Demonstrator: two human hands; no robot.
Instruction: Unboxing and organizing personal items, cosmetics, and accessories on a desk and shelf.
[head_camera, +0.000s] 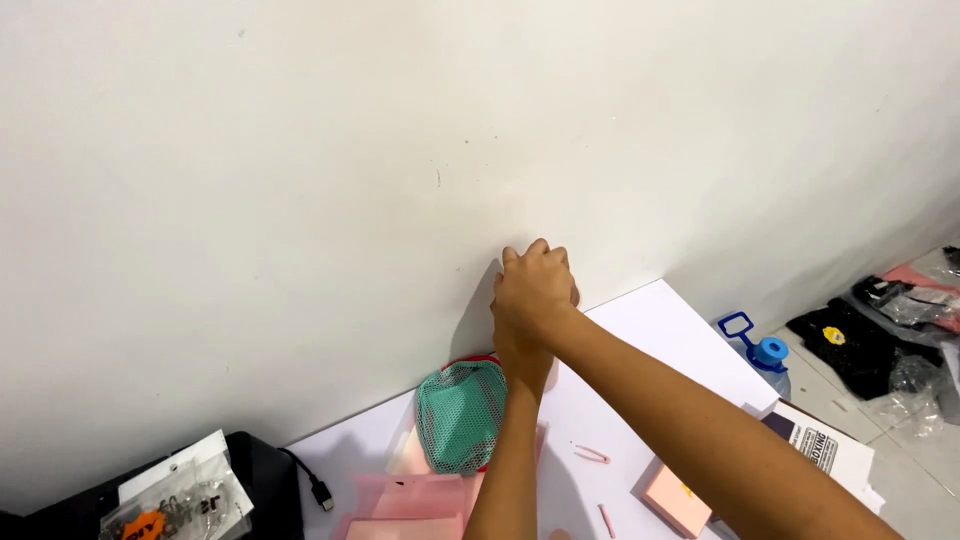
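We saw two bare forearms in the frame, and neither wore a sleeve, a watch, a bracelet or a glove. The right hand (535, 290) showed its knuckles and the back of its fingers, with no ring that we could make out. The left hand (525, 362) was mostly hidden under the right hand, so we could tell little of it beyond an uncovered wrist. Nothing else of the body was in view.
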